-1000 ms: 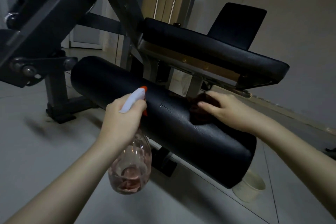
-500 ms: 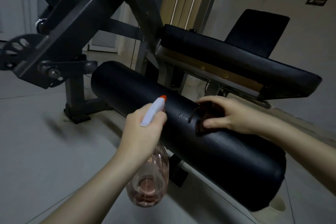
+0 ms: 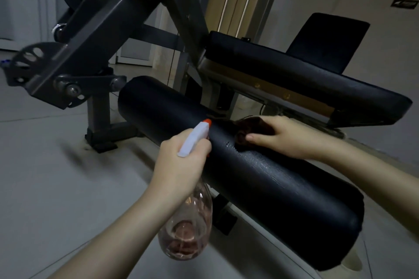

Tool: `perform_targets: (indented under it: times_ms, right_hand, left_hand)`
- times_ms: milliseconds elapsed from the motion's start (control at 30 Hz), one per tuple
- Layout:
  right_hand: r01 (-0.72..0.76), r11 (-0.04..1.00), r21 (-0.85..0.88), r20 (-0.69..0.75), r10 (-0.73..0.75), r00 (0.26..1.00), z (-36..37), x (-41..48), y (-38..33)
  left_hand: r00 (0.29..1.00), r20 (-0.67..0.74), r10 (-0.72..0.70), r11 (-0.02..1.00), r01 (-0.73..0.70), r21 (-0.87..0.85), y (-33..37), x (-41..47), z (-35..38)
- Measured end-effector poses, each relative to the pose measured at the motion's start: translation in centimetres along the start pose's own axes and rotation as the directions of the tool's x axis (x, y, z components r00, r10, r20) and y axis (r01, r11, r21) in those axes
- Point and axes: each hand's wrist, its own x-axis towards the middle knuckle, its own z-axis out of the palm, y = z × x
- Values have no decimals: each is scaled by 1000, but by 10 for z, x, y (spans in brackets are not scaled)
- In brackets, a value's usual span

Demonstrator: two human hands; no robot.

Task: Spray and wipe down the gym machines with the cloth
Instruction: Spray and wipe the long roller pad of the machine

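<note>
I keep the left hand [image 3: 181, 161] gripping the spray bottle [image 3: 188, 222] at centre frame, nozzle toward the roller pad [image 3: 272, 183], while the right hand [image 3: 290, 138] presses the cloth [image 3: 249, 129] flat there to wipe.

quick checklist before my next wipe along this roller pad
1. Cloth pressed on the roller pad under the right hand: ok.
2. Droplets on the pad beside the cloth: ok.
3. Left hand has a full grip on the spray bottle: ok.
4. Liquid in the bottle: ok, a little at the bottom.
5. Pad's far left stretch wetted: cannot tell.
</note>
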Motion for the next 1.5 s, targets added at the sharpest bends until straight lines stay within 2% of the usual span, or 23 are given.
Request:
perform_targets:
  times_ms: [200,367,467,567,633,733,833,933,1033,1167,1300,1400,1500]
  right_hand:
    - [104,994,-34,-128,-107,986,22,69,-30]
    - [26,999,-32,-106,-29,994,33,136,-58]
    - [42,998,-51,-76,-46,996,25,120,-55]
    - [169,983,-69,-28,-171,985,17,88,-41]
    - [194,979,-61,-22,-195,981,17,81,-37]
    - [155,986,-66,-32,-157,987,21,89,-41]
    - [143,988,-55,-53,-146,988,25,93,-42]
    - [125,989,-78,-82,-131,988,29,92,-38]
    - [122,987,-104,-107,-133,985,32,92,-37]
    - [98,971,-220,-121,-127,984,35,109,-42]
    - [114,987,-116,-102,-126,987,38,162,-61]
    - [61,997,-52,-111,-67,992,44,201,-69]
    - [58,997,-45,-124,-63,990,46,202,-66]
  left_hand:
    - [1000,-16,12,1000,-12,2,-1,1,0]
    - [1000,-14,12,1000,-12,17,3,0,0]
    - [1000,-6,5,1000,-5,17,2,1,-1]
    - [1000,22,-20,999,21,-36,-2,1,-6]
    - [998,49,-34,998,37,-60,-4,1,-7]
    - [998,33,-47,995,50,-86,-12,3,-12]
    - [991,-102,-87,989,74,-128,-19,15,-28]
    - [983,-166,-77,991,56,-125,-29,29,-51]
    - [984,-172,-39,995,23,-96,-39,40,-62]
    - [985,-168,-29,997,18,-68,-53,44,-62]
    - [982,-189,-27,993,4,-120,-65,45,-56]
    - [980,-193,40,997,-53,-63,-72,45,-56]
    - [982,-154,111,993,-116,-18,-73,44,-60]
